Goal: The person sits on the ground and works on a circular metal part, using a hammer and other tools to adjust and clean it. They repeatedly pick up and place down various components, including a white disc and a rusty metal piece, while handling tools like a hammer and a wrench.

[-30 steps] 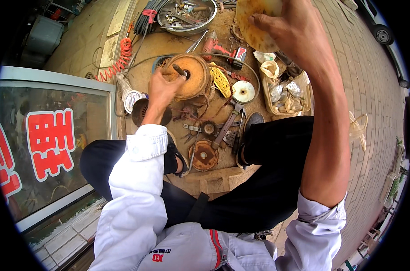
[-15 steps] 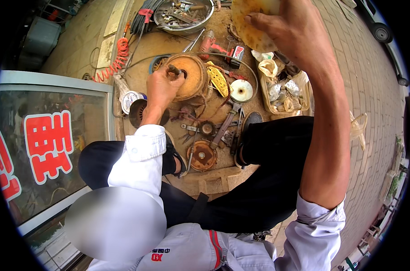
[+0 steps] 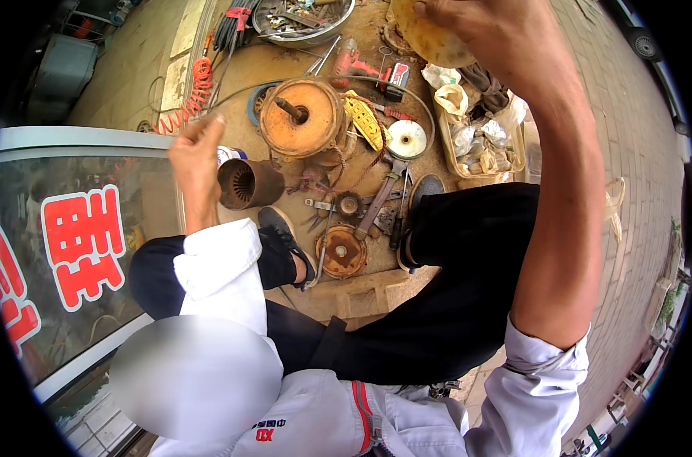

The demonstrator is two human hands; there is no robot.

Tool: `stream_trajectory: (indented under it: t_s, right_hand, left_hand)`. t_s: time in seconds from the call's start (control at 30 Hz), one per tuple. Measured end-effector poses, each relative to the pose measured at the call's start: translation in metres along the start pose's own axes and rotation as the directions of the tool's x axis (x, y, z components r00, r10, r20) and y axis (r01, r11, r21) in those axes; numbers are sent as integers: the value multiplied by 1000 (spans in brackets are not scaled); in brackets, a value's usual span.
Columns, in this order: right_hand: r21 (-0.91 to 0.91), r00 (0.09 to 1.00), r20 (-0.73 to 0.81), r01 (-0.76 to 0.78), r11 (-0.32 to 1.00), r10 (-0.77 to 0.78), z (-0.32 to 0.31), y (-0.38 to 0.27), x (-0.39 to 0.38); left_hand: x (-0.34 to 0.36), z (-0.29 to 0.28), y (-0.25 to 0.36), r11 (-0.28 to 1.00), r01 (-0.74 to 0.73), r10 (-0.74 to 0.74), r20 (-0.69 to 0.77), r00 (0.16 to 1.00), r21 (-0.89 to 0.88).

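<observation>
Gripping a thin, round, yellowish plate with brown stains, my right hand is stretched out to the upper edge of view. My left hand has its fingers curled, and I cannot tell whether they hold anything. Between my dark shoes lies a rusty, round metal disc. Farther out, a dark, hollow metal cylinder with a ribbed inside lies near my left hand. Beyond it sits an orange-brown, rusty metal drum, a dark rod sticking out of its centre, touched by neither hand. Farthest away, a silvery metal bowl holds metal pieces.
</observation>
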State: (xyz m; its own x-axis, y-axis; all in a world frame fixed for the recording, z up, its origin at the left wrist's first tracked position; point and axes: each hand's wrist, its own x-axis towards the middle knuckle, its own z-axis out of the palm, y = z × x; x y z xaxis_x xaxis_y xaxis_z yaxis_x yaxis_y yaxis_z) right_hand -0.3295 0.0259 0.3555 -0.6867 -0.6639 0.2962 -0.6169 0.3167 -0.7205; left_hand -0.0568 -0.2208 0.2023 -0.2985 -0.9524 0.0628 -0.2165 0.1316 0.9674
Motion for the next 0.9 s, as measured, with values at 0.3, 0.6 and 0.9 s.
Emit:
stream_trajectory:
  t_s: [0.3,0.6,0.9]
  right_hand:
    - [38,980,-14,-197,980,198,-18,-34,-13]
    - [-90,998,47,-40,995,44,0,4,1]
    - [-70,991,34,-125,990,128,28,-17,8]
  left_hand:
    - [-129,39,-148,751,413,-632,379,676,516]
    - [-21,22,-115,710,421,-470,-66,880,565]
    - [85,32,-134,951,191,-181,-62,982,243]
